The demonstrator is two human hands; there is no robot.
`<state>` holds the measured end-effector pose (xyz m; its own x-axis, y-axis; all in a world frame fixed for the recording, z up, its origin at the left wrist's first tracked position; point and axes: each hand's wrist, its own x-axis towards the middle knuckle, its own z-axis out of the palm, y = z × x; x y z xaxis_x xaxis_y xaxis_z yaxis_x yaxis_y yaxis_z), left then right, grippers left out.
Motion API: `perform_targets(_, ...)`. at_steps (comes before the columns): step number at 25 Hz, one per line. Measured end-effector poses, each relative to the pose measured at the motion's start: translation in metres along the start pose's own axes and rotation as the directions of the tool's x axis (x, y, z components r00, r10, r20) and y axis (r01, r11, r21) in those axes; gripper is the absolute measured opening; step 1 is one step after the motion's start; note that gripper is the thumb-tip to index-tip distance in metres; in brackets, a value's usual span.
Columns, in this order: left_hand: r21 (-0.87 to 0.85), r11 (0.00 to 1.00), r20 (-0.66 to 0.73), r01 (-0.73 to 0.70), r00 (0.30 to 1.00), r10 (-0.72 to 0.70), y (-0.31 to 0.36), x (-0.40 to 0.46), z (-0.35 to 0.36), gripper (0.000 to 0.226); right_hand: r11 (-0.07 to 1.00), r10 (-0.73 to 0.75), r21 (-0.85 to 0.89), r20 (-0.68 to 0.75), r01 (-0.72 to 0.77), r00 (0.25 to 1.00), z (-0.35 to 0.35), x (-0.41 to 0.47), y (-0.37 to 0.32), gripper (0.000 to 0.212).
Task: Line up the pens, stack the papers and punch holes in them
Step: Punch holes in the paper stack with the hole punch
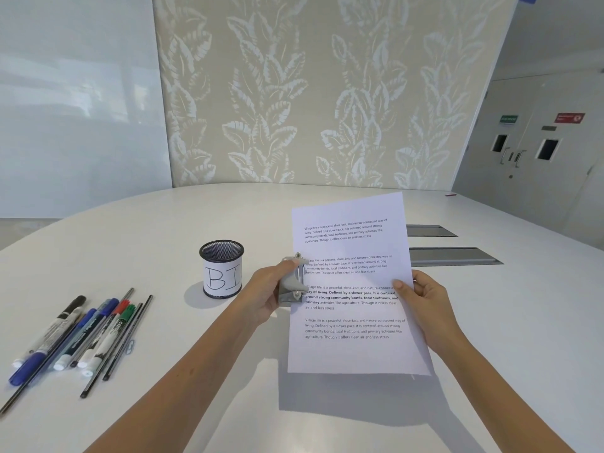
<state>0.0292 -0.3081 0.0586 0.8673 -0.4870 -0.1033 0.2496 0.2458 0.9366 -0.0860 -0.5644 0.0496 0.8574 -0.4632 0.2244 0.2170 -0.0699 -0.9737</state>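
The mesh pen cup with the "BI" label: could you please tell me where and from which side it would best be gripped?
Probably around the round wall of the pen cup, coming from its right. It stands upright and apart from the pens, and the left hand, now holding the hole punch, is nearest that side.

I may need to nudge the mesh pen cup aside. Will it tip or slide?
The mesh pen cup looks empty and wire-walled, so probably light. It stands upright on the smooth table, so a low push likely slides it; a push near the rim might tip it.
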Motion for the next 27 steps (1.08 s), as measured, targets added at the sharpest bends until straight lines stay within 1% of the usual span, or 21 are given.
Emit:
perform_targets(6, -0.022, 1.000, -0.021, -0.001, 1.000, 0.001, 0.000, 0.000, -0.001, 0.025, 1.000, 0.007, 0.002, 0.008, -0.007, 1.000, 0.003, 0.002, 0.002, 0.011)
perform_targets(9, -0.045, 0.999, -0.027, -0.003, 1.000, 0.001, 0.001, 0.000, -0.004, 0.018, 1.000, 0.013, 0.016, -0.004, -0.013, 1.000, 0.002, 0.004, 0.002, 0.012)
perform_targets(13, -0.133, 0.991, -0.095, -0.014, 0.995, 0.001, 0.001, 0.001, -0.017, 0.014, 1.000, 0.024, 0.014, -0.038, -0.024, 0.999, -0.009, 0.009, -0.001, 0.011)
perform_targets(16, -0.148, 0.989, -0.112, -0.026, 0.994, 0.009, 0.001, -0.002, -0.031, 0.013, 0.999, 0.042, 0.007, -0.059, -0.042, 0.997, -0.016, 0.013, 0.001, 0.011)
perform_targets(21, -0.033, 0.999, -0.156, -0.008, 0.988, 0.003, -0.004, -0.013, -0.058, 0.019, 0.994, 0.111, 0.020, -0.131, -0.109, 0.985, -0.027, 0.013, 0.011, 0.010)
perform_targets(25, 0.080, 0.996, -0.280, 0.029, 0.960, -0.005, -0.016, -0.020, -0.076, 0.010, 0.980, 0.198, 0.020, -0.155, -0.197, 0.968, -0.037, 0.011, 0.018, 0.011)
perform_targets(27, 0.153, 0.986, -0.338, 0.069, 0.941, -0.013, -0.022, -0.021, -0.084, 0.012, 0.970, 0.241, 0.012, -0.146, -0.242, 0.959, -0.041, 0.010, 0.022, 0.011)
